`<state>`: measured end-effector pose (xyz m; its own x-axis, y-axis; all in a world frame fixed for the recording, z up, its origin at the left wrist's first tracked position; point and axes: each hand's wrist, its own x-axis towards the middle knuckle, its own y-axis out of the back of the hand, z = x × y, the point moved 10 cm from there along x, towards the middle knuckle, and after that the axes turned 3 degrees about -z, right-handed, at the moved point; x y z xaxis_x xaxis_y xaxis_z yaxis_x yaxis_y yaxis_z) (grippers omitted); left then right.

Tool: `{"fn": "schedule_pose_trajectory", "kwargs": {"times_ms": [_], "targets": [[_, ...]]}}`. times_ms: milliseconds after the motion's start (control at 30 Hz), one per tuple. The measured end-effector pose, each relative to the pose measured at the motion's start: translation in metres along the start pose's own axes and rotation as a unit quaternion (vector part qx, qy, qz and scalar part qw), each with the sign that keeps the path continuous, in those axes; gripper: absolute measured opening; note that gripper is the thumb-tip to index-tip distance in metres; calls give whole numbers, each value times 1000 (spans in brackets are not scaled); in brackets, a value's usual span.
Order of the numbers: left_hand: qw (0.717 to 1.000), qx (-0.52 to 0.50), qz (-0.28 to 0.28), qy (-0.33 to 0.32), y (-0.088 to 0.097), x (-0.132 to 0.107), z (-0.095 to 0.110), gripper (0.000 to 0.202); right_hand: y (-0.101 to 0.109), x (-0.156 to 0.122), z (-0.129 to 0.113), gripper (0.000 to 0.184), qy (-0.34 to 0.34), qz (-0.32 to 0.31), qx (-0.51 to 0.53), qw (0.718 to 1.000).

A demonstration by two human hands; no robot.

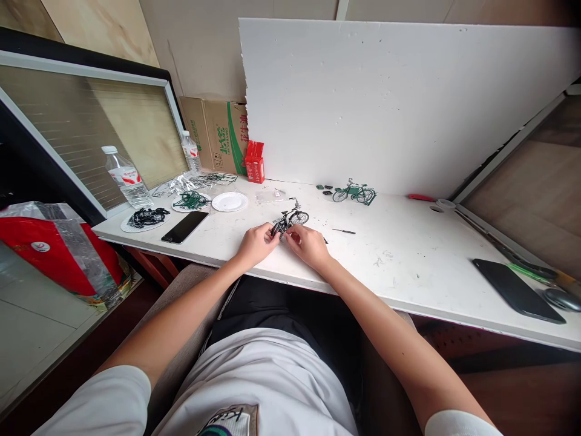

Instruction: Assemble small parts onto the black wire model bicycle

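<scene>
A small black model bicycle [297, 217] stands tilted on the white table, its handlebars pointing away from me. My left hand [258, 243] is closed on its rear end, thumb and fingers pinched by the back wheel. Low on the frame, my right hand [309, 244] pinches near the pedals; whether a small part sits between those fingertips is hidden. The hands cover much of the bicycle's lower rear. To the right lies a thin dark screwdriver [344, 231]. Farther back stands a green model bicycle [354, 192], with small dark and green pieces beside it.
On the left are a plate of black parts [144, 220], a plate of green parts [192, 201], a bare white plate [230, 201], a phone [185, 226] and water bottles [129, 181]. A red box [255, 163] stands behind. A black phone [517, 290] lies near the right edge.
</scene>
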<state>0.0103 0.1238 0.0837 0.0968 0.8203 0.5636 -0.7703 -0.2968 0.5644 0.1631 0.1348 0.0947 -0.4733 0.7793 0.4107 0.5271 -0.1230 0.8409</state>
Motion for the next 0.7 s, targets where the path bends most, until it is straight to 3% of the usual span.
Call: {"fn": "schedule_pose_trajectory", "kwargs": {"times_ms": [333, 500, 700], "targets": [[1000, -9, -14, -9, -4, 0, -1, 11, -8, 3, 9, 37, -30, -19, -68, 997], [1000, 2, -7, -4, -2, 0, -1, 10, -6, 1, 6, 42, -34, -23, -55, 998], [1000, 4, 6, 9, 1, 0, -3, 10, -2, 0, 2, 23, -9, -6, -2, 1000]]}}
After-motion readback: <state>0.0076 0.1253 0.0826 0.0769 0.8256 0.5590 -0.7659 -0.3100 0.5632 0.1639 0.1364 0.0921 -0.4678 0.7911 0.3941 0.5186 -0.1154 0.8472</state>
